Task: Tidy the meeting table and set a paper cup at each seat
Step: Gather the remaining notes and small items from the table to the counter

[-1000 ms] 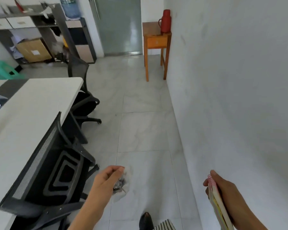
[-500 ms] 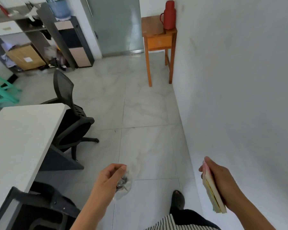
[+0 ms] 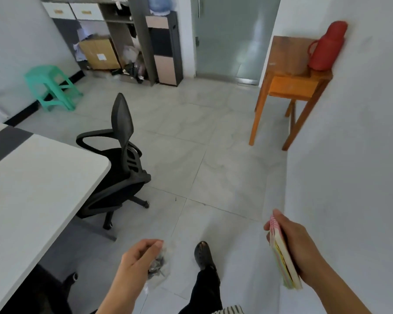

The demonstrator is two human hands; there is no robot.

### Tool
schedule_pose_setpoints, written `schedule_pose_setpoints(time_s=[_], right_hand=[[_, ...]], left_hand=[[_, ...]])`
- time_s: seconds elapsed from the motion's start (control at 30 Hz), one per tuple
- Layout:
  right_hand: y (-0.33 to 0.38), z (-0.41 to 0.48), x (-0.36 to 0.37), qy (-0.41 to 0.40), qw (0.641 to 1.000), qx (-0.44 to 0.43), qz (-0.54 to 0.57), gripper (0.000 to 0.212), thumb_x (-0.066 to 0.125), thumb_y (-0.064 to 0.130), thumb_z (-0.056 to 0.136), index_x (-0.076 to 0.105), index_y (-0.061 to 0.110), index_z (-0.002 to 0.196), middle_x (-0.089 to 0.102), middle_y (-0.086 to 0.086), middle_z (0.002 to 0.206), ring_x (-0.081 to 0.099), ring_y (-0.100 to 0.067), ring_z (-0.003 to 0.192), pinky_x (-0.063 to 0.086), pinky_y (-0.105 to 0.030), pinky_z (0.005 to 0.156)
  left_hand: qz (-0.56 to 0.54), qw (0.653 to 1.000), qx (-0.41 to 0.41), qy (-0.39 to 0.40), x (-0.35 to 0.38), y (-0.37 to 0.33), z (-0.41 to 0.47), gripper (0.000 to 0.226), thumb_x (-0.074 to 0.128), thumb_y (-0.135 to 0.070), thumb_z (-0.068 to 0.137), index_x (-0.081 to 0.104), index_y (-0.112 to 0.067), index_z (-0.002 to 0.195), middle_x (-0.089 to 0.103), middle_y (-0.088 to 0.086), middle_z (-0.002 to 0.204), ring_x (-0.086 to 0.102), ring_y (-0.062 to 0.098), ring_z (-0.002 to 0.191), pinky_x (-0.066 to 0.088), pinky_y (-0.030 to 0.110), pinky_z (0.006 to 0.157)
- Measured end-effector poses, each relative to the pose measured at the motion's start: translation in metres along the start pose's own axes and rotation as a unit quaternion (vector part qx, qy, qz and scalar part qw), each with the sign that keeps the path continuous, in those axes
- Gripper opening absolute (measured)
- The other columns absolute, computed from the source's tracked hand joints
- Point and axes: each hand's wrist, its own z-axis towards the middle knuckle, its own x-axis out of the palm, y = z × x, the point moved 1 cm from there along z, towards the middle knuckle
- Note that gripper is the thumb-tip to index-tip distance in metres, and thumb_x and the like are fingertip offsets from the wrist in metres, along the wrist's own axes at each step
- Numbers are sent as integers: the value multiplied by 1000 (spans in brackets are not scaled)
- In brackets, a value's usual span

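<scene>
In the walkway between bench [image 3: 43, 189] and wall, we carry two loads off the bench. The left hand [image 3: 137, 260] has its grip pinched together on a clear bag [image 3: 160, 266] of small dark bits, thumb and fingers closed at the top, the bag hanging just below and to the right of the grip. We judge the bag light, limp and a little slippery; the film could slide or tear if squeezed hard, so the bunched neck held at the top seems the right place, with the contents left to dangle. The right hand [image 3: 297, 248] is clamped on a stack of booklets [image 3: 281, 261], fingers wrapped across the outer face, coloured page edges facing inward left of the grip. The stack looks light and fairly stiff along the spine but loose at the free edges; a hold across the middle, as now, should stop it fanning out. Ahead of both grips lies open tiled floor, with a chair [image 3: 120, 159] off to the left by the bench corner, a small wooden table [image 3: 293, 87] bearing a red flask [image 3: 327, 46] far ahead on the right, and shelves [image 3: 114, 26] far ahead left. No paper cups show here, so that part of the task seems not yet begun.
</scene>
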Motion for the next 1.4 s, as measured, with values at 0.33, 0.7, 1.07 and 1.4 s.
schedule_pose_setpoints(time_s=[0.33, 0.7, 1.07, 1.4], right_hand=[[142, 182, -15, -90, 996, 23, -2, 53, 54, 49, 90, 71, 1, 75, 61, -13, 61, 51, -26, 57, 39, -33, 59], [269, 445, 6, -77, 997, 28, -3, 49, 53, 43, 92, 71, 0, 74, 67, -17, 71, 58, -29, 68, 41, -34, 62], [506, 702, 146, 149, 978, -43, -143, 76, 61, 63, 74, 57, -13, 82, 47, -18, 69, 43, -27, 61, 37, -28, 50], [588, 837, 355, 236, 944, -52, -226, 82, 63, 70, 67, 49, -11, 72, 44, -11, 60, 41, -16, 51, 34, -26, 53]], left_hand=[[-10, 997, 56, 61, 53, -193, 225, 14, 58, -15, 94, 70, -8, 88, 60, 3, 67, 59, 15, 62, 50, 25, 61], [-10, 999, 21, 24, 100, -318, 454, 14, 57, -12, 94, 68, -4, 90, 61, 7, 69, 60, 8, 53, 47, 16, 49], [-108, 981, -15, -159, 58, -417, 612, 15, 57, -15, 94, 70, -9, 95, 66, 7, 75, 66, 7, 60, 51, 23, 62], [-164, 962, -49, -212, -65, -477, 804, 17, 61, -20, 92, 69, -6, 96, 63, 19, 72, 55, 20, 50, 42, 30, 48]])
